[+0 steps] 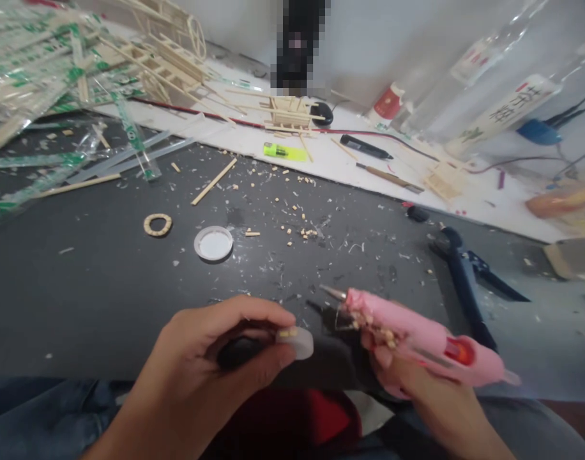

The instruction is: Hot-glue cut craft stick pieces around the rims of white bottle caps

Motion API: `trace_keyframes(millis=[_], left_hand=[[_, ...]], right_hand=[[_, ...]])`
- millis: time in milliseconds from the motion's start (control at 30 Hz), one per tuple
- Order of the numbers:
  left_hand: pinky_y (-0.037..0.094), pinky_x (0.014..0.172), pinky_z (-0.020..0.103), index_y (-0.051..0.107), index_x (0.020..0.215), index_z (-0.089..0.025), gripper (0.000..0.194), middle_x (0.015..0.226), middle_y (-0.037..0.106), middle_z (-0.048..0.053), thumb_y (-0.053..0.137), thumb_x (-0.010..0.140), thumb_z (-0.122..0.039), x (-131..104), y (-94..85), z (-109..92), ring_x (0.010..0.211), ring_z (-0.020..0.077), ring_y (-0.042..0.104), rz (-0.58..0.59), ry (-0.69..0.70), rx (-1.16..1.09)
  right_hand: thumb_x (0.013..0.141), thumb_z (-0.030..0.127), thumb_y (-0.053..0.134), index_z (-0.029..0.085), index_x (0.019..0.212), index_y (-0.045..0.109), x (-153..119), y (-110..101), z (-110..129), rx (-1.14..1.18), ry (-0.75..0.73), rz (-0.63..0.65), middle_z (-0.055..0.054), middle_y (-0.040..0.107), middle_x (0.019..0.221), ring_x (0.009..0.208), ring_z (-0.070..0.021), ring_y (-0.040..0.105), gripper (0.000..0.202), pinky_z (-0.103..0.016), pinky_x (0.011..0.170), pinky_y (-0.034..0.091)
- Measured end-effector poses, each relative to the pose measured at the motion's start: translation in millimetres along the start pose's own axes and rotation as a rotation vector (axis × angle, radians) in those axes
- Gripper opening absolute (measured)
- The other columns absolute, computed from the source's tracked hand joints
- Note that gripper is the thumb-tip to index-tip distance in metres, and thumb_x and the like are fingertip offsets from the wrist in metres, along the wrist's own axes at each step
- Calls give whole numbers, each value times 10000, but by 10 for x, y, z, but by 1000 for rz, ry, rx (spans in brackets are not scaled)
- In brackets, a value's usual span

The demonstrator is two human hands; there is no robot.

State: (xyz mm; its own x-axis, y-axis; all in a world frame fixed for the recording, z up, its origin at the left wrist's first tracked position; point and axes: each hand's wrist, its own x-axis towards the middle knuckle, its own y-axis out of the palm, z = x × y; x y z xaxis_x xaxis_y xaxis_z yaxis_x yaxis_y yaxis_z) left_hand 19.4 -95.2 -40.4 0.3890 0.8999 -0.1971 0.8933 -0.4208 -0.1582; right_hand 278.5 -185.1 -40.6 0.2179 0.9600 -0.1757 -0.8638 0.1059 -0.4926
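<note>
Between thumb and fingers, my left hand pinches a small whitish bottle cap over the table's near edge. Small pale wood pieces sit against the cap by my fingertips. My right hand is wrapped round a pink hot glue gun, its metal nozzle pointing left toward the cap but apart from it. Bits of wood and glue cling under the gun's front. Farther off on the dark table lie a white round lid and a ring of small wood pieces.
Wood crumbs and a thin stick lie mid-table. Plastic-wrapped chopsticks pile up at left beside a wooden model. Along the back are a highlighter, a black pen and a carving knife. Dark cutters lie right.
</note>
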Motion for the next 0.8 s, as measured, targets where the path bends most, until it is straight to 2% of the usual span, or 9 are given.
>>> trace_keyframes(millis=[100,233,333,433,500,633,667,733,800], left_hand=[[573,667,90,791,915,-351,125,806,836,-92,842,813,-300,0,-12,-12,736,106,795,-20,-27,-61],[581,647,92,768,903,-308,137,802,819,-70,850,799,-274,20,0,-54,708,100,777,-43,-37,-151],[605,677,115,758,927,-280,161,834,815,-49,848,794,-260,29,18,-80,739,113,782,-67,-87,-224],[616,726,135,752,976,-267,173,862,806,-38,826,821,-250,25,24,-86,794,120,781,-103,-124,-250],[617,750,144,743,995,-267,164,874,801,-37,806,844,-249,15,15,-79,821,120,777,-107,-127,-258],[619,765,161,735,1008,-266,153,883,802,-34,788,866,-276,-7,-16,-53,833,125,775,-72,-116,-270],[619,769,164,736,1009,-266,152,891,804,-33,787,867,-279,-10,-22,-48,836,126,775,-65,-113,-267],[617,777,168,737,1010,-267,147,906,806,-34,782,870,-275,-12,-28,-48,844,126,774,-59,-115,-255],[617,770,173,735,1000,-264,137,903,805,-33,777,870,-271,-9,-29,-57,833,128,773,-56,-121,-244]], right_hand=[[999,529,548,227,815,620,133,-23,160,-108,56,-112,33,487,540,459,-145,423,362,-284,442,339],[914,491,657,247,829,543,431,-185,268,-590,-100,-259,14,574,679,574,-181,539,283,-309,551,412],[926,411,616,235,973,556,582,-304,205,-792,-166,-235,-51,632,888,763,-243,630,191,-353,665,466],[940,325,575,195,1175,581,590,-418,176,-870,-213,-113,-145,600,1191,1035,-299,656,268,-416,837,502],[955,307,558,199,1215,616,570,-485,278,-915,-247,-73,-159,574,1290,1124,-320,643,288,-449,903,487],[1026,328,530,225,1015,698,749,-436,749,-853,-360,-245,-80,716,972,892,-262,671,198,-398,805,470],[1018,284,549,222,1002,711,857,-368,867,-808,-437,-222,-69,740,952,862,-241,675,174,-374,793,473],[1007,199,562,212,1035,752,1112,-184,1029,-770,-590,61,-69,770,1022,928,-229,700,193,-349,832,485],[1004,154,574,199,1032,779,1350,9,1075,-837,-661,268,-78,776,1028,948,-229,703,212,-340,837,484]])
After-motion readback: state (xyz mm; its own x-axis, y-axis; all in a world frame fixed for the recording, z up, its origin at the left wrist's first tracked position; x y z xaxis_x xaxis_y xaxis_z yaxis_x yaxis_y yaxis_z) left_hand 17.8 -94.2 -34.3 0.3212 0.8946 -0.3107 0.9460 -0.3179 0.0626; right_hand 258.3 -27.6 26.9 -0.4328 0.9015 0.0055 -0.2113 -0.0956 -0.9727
